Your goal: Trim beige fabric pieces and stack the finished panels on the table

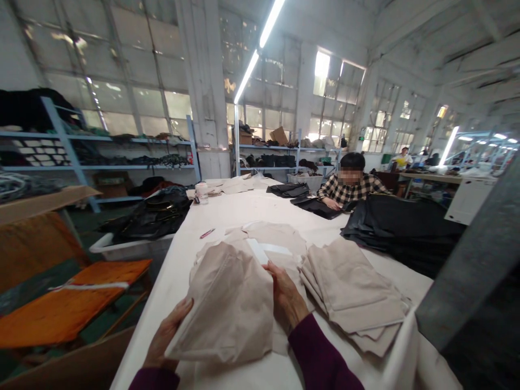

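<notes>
A beige fabric panel (227,303) gripped in both hands

The person's left hand (166,333) and right hand (286,297) both had a clenched grip on the panel, which was folded or doubled over and tilted up just above the white surface (244,208). The left hand cupped its lower left edge, while the right-hand fingers (276,276) pressed on its right side. Dark maroon sleeves (320,352) covered both wrists.

Just past the panel, more beige fabric pieces (276,237) lay flat, with a white paper piece (264,252) on them. To the right of the hands sat a loose stack of folded beige fabric (349,292). A red marker (207,233) lay further along the surface, near its left edge, and a white plastic jar (201,193) stood beyond it.

Across the surface, a co-worker in a plaid shirt (349,184) had one hand on black fabric (317,207), beside a much larger heap of black fabric (402,233). More dark material filled a white plastic crate (130,246) to the left, near an orange-topped bench (69,303). Blue metal shelves (85,138) loaded with folded goods lined the far wall beneath tall factory windows (138,81).
</notes>
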Motion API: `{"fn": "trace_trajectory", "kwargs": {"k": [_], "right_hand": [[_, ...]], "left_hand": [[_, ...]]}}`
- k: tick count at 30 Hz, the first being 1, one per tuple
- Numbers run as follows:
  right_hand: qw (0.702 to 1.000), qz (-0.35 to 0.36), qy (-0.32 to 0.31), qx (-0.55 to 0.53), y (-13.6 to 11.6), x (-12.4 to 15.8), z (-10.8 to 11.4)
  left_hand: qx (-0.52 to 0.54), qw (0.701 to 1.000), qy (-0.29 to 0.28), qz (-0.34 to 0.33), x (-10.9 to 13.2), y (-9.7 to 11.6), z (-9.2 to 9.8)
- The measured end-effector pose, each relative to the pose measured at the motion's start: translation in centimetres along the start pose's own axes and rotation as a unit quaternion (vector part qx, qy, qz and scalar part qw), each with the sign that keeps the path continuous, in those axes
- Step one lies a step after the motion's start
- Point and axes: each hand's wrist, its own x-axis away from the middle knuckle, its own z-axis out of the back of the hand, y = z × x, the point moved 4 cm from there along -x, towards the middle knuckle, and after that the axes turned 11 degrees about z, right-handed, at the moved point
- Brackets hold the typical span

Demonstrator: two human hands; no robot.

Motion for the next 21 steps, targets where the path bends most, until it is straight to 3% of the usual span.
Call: {"fn": "trace_trajectory", "kwargs": {"k": [5,7,14,18,21], "right_hand": [[0.979,-0.139,-0.072,-0.128,0.6,1.1,-1.8],[0.970,-0.156,-0.099,-0.155,0.4,1.2,-2.0],[0.985,-0.027,-0.036,-0.165,-1.4,0.1,0.1],[0.985,-0.002,-0.047,-0.165,-1.7,0.2,0.1],[0.992,0.037,0.001,-0.117,-1.3,-0.1,1.0]], "left_hand": [[0.021,0.999,-0.007,0.029,-0.5,-0.3,0.5],[0.018,0.999,-0.009,0.028,-0.5,-0.4,0.5],[0.005,1.000,0.011,0.002,-0.2,0.2,0.1],[-0.004,1.000,-0.024,0.018,-0.1,0.2,-0.3],[-0.010,0.999,-0.038,0.010,-0.1,0.5,-0.6]]}}
